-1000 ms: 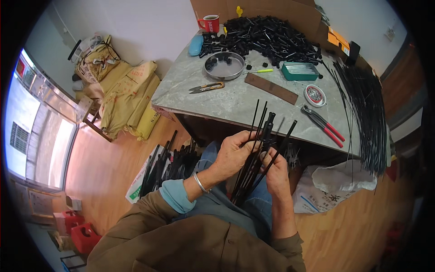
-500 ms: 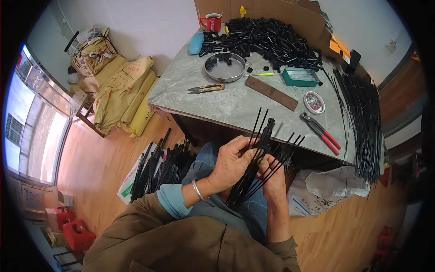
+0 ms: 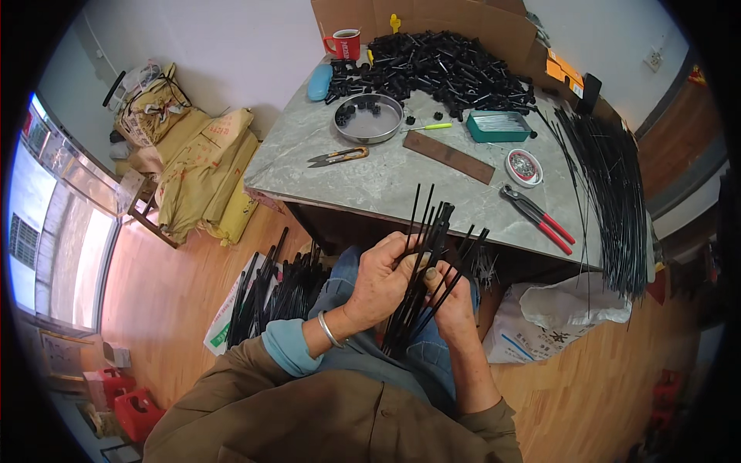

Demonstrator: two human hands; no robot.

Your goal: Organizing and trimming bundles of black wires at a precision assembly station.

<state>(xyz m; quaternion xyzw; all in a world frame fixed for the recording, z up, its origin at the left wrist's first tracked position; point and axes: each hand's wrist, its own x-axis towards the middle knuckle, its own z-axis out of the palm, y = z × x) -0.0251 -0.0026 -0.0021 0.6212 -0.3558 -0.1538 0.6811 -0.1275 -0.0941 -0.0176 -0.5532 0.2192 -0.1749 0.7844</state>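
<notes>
Above my lap I hold a bundle of thin black rods (image 3: 404, 310), tilted up toward the table edge. My left hand (image 3: 378, 282) is closed on the rods from the left, thumb pressed against them. From the right, my right hand (image 3: 454, 307) grips the same bundle, with its thumb up and a few rods splaying out past its fingers. The rods' upper ends stick up unevenly above both hands. Parts of the fingers are hidden behind the rods. More black rods (image 3: 301, 282) lie in a pile at my left knee.
On the grey table (image 3: 340, 181) lie a heap of black plastic parts (image 3: 455, 73), a round metal tray (image 3: 386, 127), thread snips (image 3: 338, 157), a brown bar (image 3: 449, 157), red-handled pincers (image 3: 538, 220) and a green box (image 3: 494, 137). Long black wires (image 3: 610, 201) hang over its right edge.
The spread rods at the right have come closer to the main bundle, and the upper ends sit closer together. Both hands still grip the rods; the view has shifted slightly.
</notes>
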